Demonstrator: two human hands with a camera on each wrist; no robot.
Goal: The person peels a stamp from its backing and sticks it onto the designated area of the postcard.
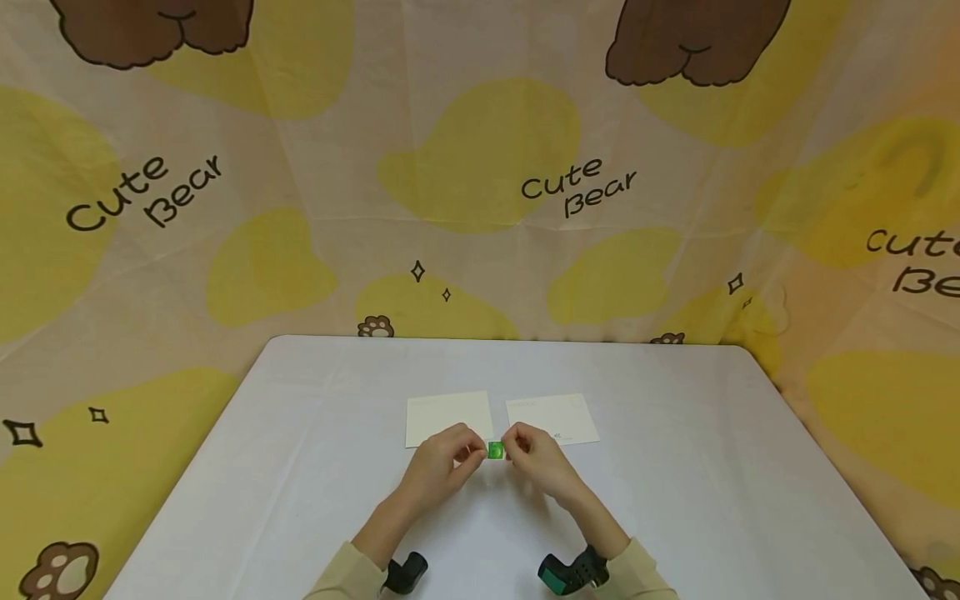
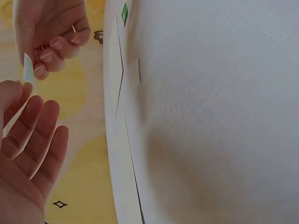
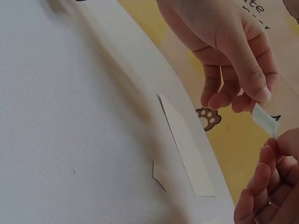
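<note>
In the frame's lower centre, the left hand (image 1: 444, 467) and right hand (image 1: 542, 457) pinch the green stamp-like piece (image 1: 496, 450) from opposite sides. The step seems careful positioning; the next move calls for gentle, even hold.

I read "Cute Bear" in black lettering on the backdrop (image 1: 480, 250): twice whole, left and centre; third on my right, cut off after "Be". Right wrist view: I get "ute" from it. Card to my right (image 1: 552, 415): faint print, too small to read.
</note>
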